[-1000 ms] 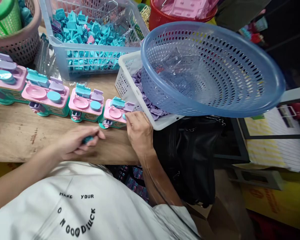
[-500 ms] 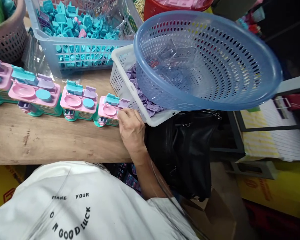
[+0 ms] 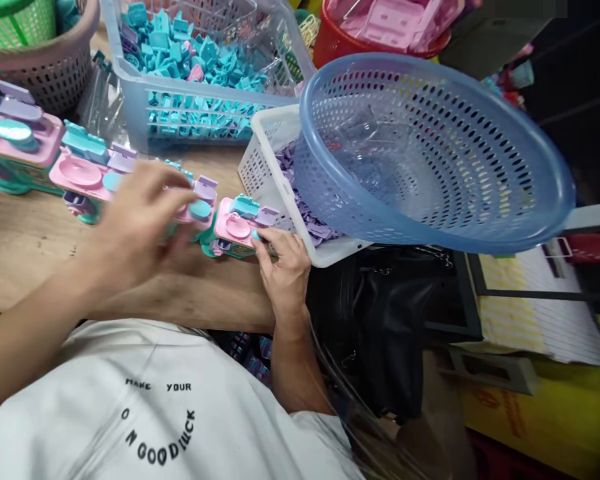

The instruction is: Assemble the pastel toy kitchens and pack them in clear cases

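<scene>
A row of pink and green toy kitchen units [image 3: 80, 175] runs along the wooden table, each with a pink pan, a turquoise rack and a purple part on top. My right hand [image 3: 286, 267] is at the row's right end, its thumb and forefinger closed on the right edge of the last toy kitchen unit [image 3: 230, 223], by a small turquoise disc [image 3: 256, 235]. Blurred by motion, my left hand [image 3: 140, 223] hovers over the middle units with its fingers apart and hides part of them. Nothing shows in it.
A pale blue crate [image 3: 135, 113] of turquoise parts stands behind the row. At right, a large blue basket [image 3: 430, 230] rests on a white basket [image 3: 263, 157] of purple parts. A black bag [image 3: 375, 320] hangs beside the table [image 3: 220, 300]. Farther back is a red tub [image 3: 325, 50] of pink parts.
My left hand has come in from the left over the row. My right hand stays at the last unit, its fingers now showing around the turquoise disc. The view has shifted slightly.
</scene>
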`<state>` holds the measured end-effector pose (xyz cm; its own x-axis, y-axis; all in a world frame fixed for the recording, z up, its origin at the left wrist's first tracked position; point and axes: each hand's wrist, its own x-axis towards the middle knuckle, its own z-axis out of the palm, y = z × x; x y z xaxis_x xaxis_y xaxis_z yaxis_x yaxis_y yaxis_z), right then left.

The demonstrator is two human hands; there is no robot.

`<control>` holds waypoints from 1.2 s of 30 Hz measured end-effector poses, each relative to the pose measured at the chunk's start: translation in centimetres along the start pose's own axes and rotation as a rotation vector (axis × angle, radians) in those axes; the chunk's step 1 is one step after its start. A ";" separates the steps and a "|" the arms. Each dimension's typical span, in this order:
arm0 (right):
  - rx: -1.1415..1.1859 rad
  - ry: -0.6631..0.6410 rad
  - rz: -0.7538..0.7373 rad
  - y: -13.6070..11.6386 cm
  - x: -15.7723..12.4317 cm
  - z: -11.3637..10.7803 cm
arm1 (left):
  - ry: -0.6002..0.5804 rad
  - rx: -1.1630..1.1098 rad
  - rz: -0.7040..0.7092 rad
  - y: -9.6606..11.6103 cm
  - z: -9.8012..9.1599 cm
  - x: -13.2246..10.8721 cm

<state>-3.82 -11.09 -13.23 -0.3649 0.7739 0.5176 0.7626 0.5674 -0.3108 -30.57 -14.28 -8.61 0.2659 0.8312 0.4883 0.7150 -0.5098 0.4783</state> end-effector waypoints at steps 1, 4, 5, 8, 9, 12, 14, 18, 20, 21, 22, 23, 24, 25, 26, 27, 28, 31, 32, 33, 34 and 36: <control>-0.022 0.000 -0.006 -0.1 -0.1 0.0 | -0.072 0.058 0.067 0.6 1.1 1.0; -0.028 0.019 0.025 -0.2 -0.5 0.2 | -0.292 0.179 0.155 2.3 4.8 4.7; -0.017 0.036 0.050 -0.2 -0.6 0.3 | -0.341 0.205 0.157 2.6 5.8 5.8; 0.029 0.101 0.152 -0.1 -1.1 0.5 | -0.481 0.250 0.160 2.8 7.2 7.9; 0.042 0.116 0.188 -0.1 -1.2 0.5 | -0.525 0.255 0.157 2.7 7.2 8.3; 0.056 0.128 0.238 -0.2 -1.4 0.8 | -0.594 0.266 0.146 2.7 6.7 8.5; 0.019 0.123 0.190 -0.3 -1.4 0.9 | -0.605 0.271 0.149 2.8 6.4 8.4; -0.087 0.117 -0.022 -0.1 -1.3 1.0 | -0.618 0.281 0.188 2.9 6.4 8.3; -0.121 0.116 -0.101 0.1 -1.3 0.9 | -0.613 0.284 0.201 2.8 6.4 8.4; -0.133 0.101 -0.128 0.3 -1.4 0.9 | -0.609 0.281 0.206 2.8 6.4 8.4; -0.142 0.079 -0.146 0.4 -1.4 0.8 | -0.606 0.278 0.209 2.8 6.3 8.4; -0.153 0.054 -0.154 0.4 -1.5 0.8 | -0.609 0.274 0.214 2.8 6.2 8.5; -0.167 0.036 -0.148 0.3 -1.6 0.9 | -0.616 0.273 0.220 2.8 6.1 8.5; -0.186 0.031 -0.127 0.2 -1.7 1.0 | -0.627 0.274 0.227 2.8 6.0 8.5; -0.208 0.036 -0.092 -0.1 -1.9 1.1 | -0.640 0.280 0.233 2.8 5.9 8.6; -0.228 0.046 -0.047 -0.3 -2.2 1.2 | -0.648 0.289 0.233 2.7 5.9 8.6; -0.237 0.046 -0.002 -0.6 -2.5 1.3 | -0.654 0.298 0.228 2.6 6.0 8.6; -0.168 -0.027 0.077 -0.8 -3.8 1.1 | -0.642 0.307 0.212 2.1 6.4 8.7; -0.145 -0.038 0.107 -0.7 -4.4 0.9 | -0.628 0.299 0.214 1.9 6.5 8.8; -0.135 -0.036 0.147 -0.4 -5.1 0.7 | -0.614 0.287 0.220 1.7 6.6 8.9; -0.144 -0.030 0.193 -0.1 -5.9 0.5 | -0.600 0.276 0.224 1.5 6.7 9.0; -0.206 -0.059 0.290 0.4 -7.4 0.5 | -0.581 0.266 0.221 1.3 6.7 9.1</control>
<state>-1.06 -16.44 -17.59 -0.1432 0.9129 0.3822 0.9285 0.2575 -0.2673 -22.89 -5.87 -8.39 0.6758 0.7356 0.0465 0.7187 -0.6717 0.1798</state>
